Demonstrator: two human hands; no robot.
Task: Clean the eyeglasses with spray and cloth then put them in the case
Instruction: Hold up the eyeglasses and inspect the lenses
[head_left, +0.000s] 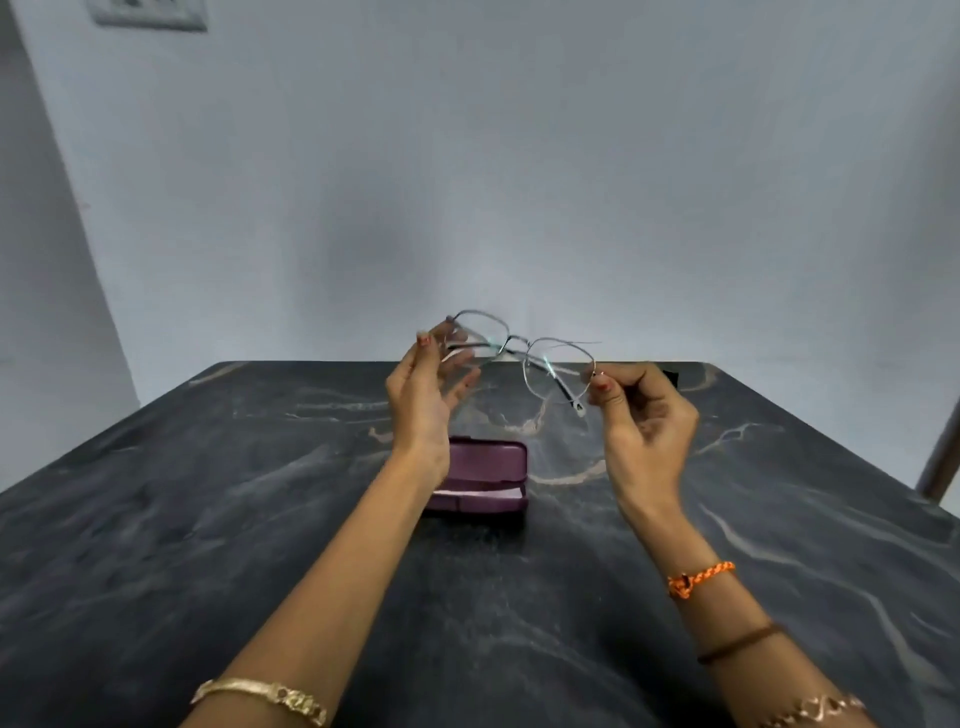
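Note:
Thin metal-framed eyeglasses (519, 345) are held up in the air above the far part of the dark marbled table (208, 519). My left hand (423, 395) pinches the frame's left end with thumb and fingertips. My right hand (644, 415) pinches the right end at the hinge, and one temple arm hangs folded behind the lens. A purple glasses case (485, 475) lies open on the table below my left wrist, a pale cloth or lining showing inside. No spray bottle is visible.
A small dark object (672, 376) peeks out behind my right hand at the table's far edge. A plain grey wall stands behind the table. A brown post (940, 457) rises at the right edge.

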